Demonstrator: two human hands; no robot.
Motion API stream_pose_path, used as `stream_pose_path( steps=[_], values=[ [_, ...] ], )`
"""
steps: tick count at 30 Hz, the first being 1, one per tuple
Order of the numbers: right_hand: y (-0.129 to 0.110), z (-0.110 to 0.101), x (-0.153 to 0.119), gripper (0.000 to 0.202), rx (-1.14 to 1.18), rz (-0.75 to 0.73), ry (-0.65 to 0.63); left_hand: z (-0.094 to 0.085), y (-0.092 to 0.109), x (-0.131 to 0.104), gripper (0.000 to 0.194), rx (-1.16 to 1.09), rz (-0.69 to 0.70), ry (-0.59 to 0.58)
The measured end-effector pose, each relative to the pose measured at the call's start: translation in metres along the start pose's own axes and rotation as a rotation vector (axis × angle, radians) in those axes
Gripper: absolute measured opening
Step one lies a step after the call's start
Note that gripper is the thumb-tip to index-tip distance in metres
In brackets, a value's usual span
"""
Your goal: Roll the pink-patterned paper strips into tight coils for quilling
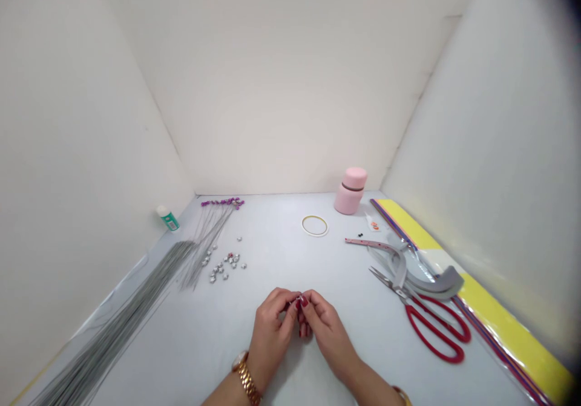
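Observation:
My left hand and my right hand meet fingertip to fingertip low in the middle of the head view, just above the table. Both are closed in a pinch, thumbs side by side. A tiny bit of something pale shows between the thumb tips, too small and covered to name. To the left of my hands lie several small silver stars, loose on the table, with a reddish one among them. Further back, thin grey wires carry purple tips.
A long bundle of grey wires runs along the left. Red-handled scissors lie at right beside a grey curled strip and yellow sheets. Behind stand a pink flask, a tape ring and a glue stick.

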State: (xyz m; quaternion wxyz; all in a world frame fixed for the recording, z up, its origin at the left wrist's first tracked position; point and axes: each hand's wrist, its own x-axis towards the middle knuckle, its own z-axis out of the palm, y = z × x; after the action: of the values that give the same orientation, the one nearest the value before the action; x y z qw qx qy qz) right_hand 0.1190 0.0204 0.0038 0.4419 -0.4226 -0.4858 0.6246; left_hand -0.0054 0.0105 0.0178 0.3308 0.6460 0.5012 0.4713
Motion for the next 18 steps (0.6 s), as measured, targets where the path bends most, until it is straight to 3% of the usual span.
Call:
stream_pose_path(
  steps=[7,18],
  values=[
    [0.0035,0.0005,-0.0005,0.033,-0.194,-0.077,0.019,0.0009,-0.0028,-0.0009,0.022,-0.029,0.008,-0.022],
    [0.0078,-0.0036,-0.0011,0.032,-0.313,-0.139,0.073,0.0048,-0.0057,-0.0024,0.022,-0.055,0.006,-0.002]
  ],
)
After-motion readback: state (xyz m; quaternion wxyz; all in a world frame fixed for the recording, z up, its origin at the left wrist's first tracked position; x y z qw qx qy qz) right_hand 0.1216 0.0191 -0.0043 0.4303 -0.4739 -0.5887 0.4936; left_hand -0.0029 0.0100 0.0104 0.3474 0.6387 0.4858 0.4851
